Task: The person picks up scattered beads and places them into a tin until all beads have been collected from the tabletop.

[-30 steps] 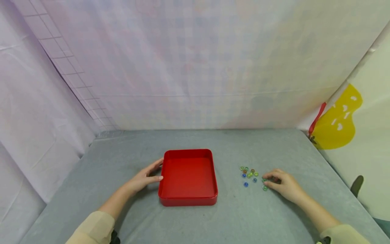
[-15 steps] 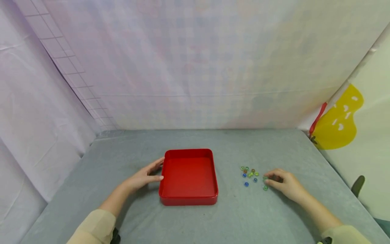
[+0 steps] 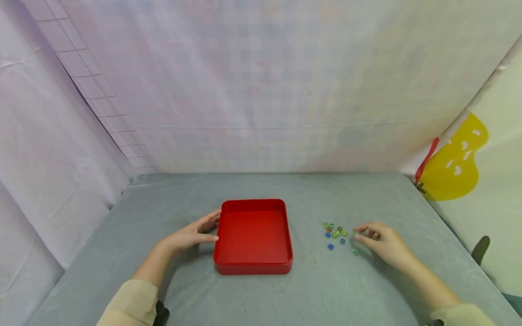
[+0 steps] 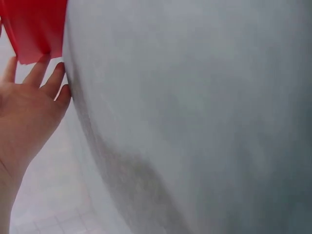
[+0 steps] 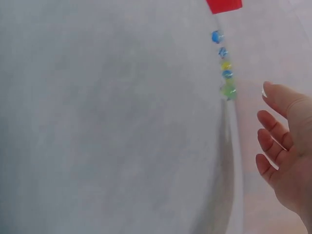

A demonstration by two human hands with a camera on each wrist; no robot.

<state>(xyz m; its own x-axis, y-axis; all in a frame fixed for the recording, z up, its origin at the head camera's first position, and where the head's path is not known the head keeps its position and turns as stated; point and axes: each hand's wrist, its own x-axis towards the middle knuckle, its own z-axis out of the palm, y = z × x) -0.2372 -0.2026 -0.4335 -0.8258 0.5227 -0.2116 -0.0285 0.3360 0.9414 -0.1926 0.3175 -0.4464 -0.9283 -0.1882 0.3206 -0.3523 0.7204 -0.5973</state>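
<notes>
A square red tray (image 3: 253, 235) stands on the grey cloth in the head view. My left hand (image 3: 190, 236) rests against its left wall, fingers and thumb spread; the left wrist view shows extended fingertips (image 4: 45, 57) touching the red side. Right of the tray lies a loose group of small glass marbles (image 3: 335, 234) in green, yellow-green, blue and brown. My right hand (image 3: 383, 243) pinches a pale green marble (image 3: 355, 233) between thumb and index finger, just above the cloth. That marble is hidden in the right wrist view. A lone green marble (image 3: 356, 252) lies below the right fingertips.
The grey cloth-covered table (image 3: 310, 290) extends around the tray and marbles. A pale checked curtain (image 3: 261, 90) hangs behind its far edge. White cloth (image 3: 49, 149) closes the left side; a printed cloth with a yellow shape (image 3: 452, 167) hangs at the right.
My right hand has risen slightly off the cloth, lifting the pinched green marble from beside the lone one. The left hand stays against the tray, which holds its place.
</notes>
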